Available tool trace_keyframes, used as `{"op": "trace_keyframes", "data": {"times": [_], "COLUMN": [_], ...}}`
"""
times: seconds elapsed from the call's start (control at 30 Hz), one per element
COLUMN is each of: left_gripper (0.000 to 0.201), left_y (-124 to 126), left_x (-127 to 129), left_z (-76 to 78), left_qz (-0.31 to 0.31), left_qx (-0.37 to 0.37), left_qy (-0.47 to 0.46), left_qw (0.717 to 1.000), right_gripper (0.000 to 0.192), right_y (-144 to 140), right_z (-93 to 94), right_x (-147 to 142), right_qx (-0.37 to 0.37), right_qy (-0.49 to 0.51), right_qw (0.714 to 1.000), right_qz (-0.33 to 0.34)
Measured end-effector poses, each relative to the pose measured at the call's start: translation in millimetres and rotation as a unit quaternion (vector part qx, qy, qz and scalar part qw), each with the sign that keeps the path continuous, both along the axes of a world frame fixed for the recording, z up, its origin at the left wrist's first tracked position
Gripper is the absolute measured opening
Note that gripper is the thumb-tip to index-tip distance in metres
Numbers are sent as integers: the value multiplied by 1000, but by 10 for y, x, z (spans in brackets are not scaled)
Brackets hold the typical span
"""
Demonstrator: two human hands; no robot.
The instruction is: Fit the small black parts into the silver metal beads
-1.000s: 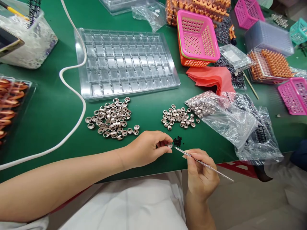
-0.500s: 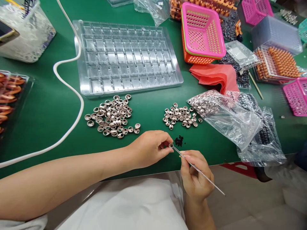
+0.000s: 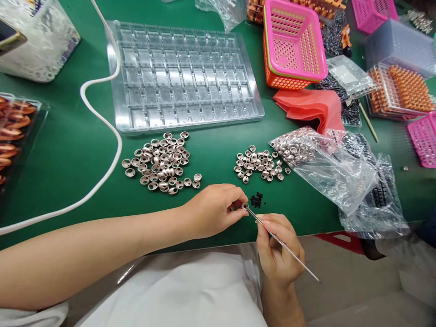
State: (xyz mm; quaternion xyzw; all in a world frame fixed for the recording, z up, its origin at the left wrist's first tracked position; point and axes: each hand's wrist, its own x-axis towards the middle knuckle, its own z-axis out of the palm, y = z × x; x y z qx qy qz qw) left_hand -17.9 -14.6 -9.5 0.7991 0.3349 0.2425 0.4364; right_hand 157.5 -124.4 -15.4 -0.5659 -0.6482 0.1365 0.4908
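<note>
The left hand (image 3: 213,210) pinches a small metal cap (image 3: 244,206). The right hand (image 3: 279,250) grips a thin probe (image 3: 282,243), its tip at the cap, apparently seating a black bit. Steady pressure comes next.

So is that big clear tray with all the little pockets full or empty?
Empty, as far as the view shows: every pocket of the clear tray looks bare, while the metal cups lie in loose piles on the green table.

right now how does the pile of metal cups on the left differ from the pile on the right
The left pile of silvery metal cups is larger and spreads wider than the right pile of silvery metal cups. The left pile lies just below the clear plastic compartment tray; the right pile lies beside the clear plastic bag of cups. The right pile sits nearer the small heap of black bits. Both lie loose on the green table.
</note>
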Motion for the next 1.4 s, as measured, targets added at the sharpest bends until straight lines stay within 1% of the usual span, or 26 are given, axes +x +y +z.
{"op": "trace_keyframes", "data": {"times": [0.2,0.37,0.5,0.63,0.9,1.0,1.17,1.23,1.33,1.4], "left_gripper": [7,10,13,13,13,13,13,13,15,16], "left_y": [-1,-1,10,18,19,30,37,36,35,37], "left_x": [-4,-8,-9,-8,-6,-5,-1,-1,-4,-5], "left_z": [-5,-18,-21,-12,-9,-6,13,11,-1,-8], "left_qz": [-4,-3,-5,-7,-6,-8,-9,-9,-10,-12], "left_qx": [-2,4,9,4,-1,6,6,5,7,10], "left_qy": [4,-2,-11,-9,-5,-8,-5,-7,-11,-15], "left_qw": [1000,1000,1000,1000,1000,1000,1000,1000,1000,1000], "right_gripper": [38,39,40,39,43,41,38,32,18,18], "right_y": [14,10,7,2,10,7,13,29,66,88], "right_z": [11,16,3,-17,-19,-12,-2,8,36,58], "right_x": [3,10,14,17,20,17,-9,-23,-25,-9], "right_qx": [-3,-9,1,0,4,2,12,25,78,110], "right_qy": [-11,-12,-15,-27,-10,-9,15,30,54,61], "right_qw": [1000,1000,1000,1000,1000,1000,1000,999,995,990], "right_qz": [-4,0,5,-3,8,-5,-1,-7,-37,-61]}}
